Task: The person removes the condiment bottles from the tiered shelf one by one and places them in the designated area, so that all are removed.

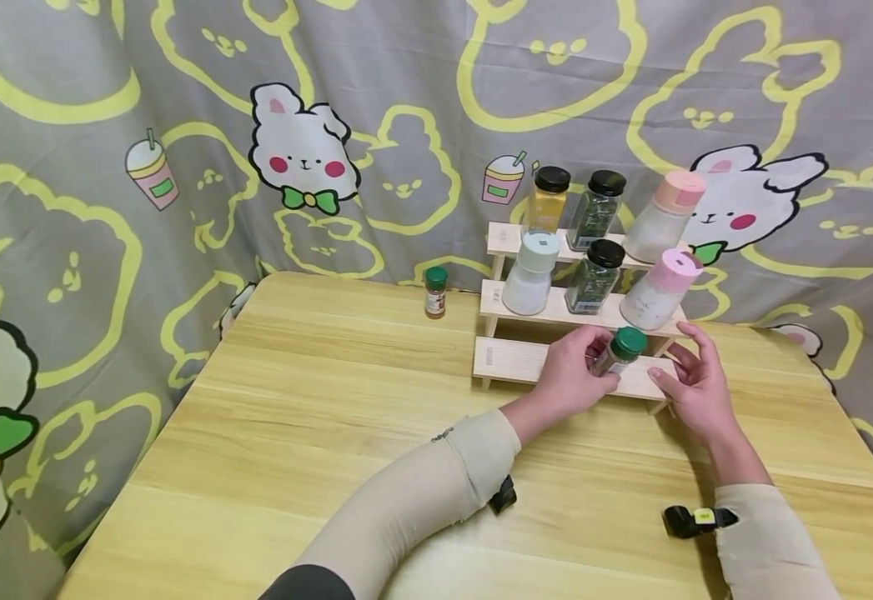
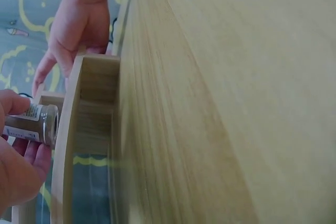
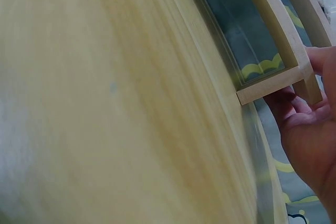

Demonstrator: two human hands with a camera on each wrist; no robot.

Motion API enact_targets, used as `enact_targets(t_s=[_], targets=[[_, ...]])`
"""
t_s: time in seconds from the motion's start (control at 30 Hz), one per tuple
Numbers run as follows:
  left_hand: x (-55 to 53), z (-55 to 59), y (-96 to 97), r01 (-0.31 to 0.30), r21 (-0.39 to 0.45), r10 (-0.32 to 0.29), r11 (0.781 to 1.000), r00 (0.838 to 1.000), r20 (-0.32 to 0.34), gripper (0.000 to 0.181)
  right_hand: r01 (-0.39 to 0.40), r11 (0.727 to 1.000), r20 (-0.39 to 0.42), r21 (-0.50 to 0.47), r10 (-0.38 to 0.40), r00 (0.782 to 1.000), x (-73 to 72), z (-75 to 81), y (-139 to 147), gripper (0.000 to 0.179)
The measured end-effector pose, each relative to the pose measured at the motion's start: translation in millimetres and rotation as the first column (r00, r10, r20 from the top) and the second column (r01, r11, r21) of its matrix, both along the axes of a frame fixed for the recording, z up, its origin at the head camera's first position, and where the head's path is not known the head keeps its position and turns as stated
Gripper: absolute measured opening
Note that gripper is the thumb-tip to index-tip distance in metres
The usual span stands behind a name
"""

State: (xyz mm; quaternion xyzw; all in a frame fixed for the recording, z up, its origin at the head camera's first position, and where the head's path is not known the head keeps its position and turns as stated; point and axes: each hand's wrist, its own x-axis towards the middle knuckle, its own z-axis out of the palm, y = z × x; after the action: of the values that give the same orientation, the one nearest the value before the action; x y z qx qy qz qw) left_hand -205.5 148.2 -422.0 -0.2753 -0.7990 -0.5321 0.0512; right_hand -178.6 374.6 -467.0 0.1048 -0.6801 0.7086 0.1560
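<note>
My left hand [image 1: 567, 379] grips a small glass spice jar with a green cap [image 1: 629, 342], tilted close over the lowest step of a three-step wooden spice rack [image 1: 511, 358]. In the left wrist view the bottom of this jar [image 2: 50, 124] is right at the front edge of the step. At the rack's right end, my right hand [image 1: 699, 387] holds the lowest step, its thumb by the board's end. The right wrist view has the right hand [image 3: 310, 129] around the corner of the rack's wooden frame [image 3: 273, 85], some fingers hidden behind it.
The middle step bears a white-capped shaker [image 1: 529, 275], a black-capped herb jar [image 1: 595, 279] and a pink-capped shaker [image 1: 661, 292]. Above stand a yellow spice jar [image 1: 547, 204], another herb jar [image 1: 595, 212] and a peach-capped shaker [image 1: 664, 217]. Left of the rack is a green-capped jar [image 1: 435, 293].
</note>
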Motion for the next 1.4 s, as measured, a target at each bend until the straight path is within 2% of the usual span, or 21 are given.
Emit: enact_targets(t_s=[0.23,0.53,0.83,1.4], targets=[[2.1,0.9,-4.0,0.02,0.006,-0.019,1.0,0.999,-0.028,0.049,-0.022,0.999,-0.008,-0.04,0.021,1.0,-0.7,-1.2,0,0.08],[6.6,1.1,-13.5,0.03,0.033,-0.029,0.999,0.999,-0.022,0.049,-0.015,1.0,0.009,-0.019,0.015,1.0,-0.6,-1.1,0,0.079],[11.0,7.6,-26.6,0.021,0.049,-0.02,0.999,1.0,-0.01,0.047,-0.031,0.997,-0.006,-0.069,0.03,1.0,-1.5,-1.9,-1,0.079],[16.6,18.9,-55.1,0.02,0.083,-0.019,0.996,1.0,-0.016,0.049,-0.033,0.996,-0.003,-0.085,0.033,0.999,-2.0,-2.1,0,0.078]])
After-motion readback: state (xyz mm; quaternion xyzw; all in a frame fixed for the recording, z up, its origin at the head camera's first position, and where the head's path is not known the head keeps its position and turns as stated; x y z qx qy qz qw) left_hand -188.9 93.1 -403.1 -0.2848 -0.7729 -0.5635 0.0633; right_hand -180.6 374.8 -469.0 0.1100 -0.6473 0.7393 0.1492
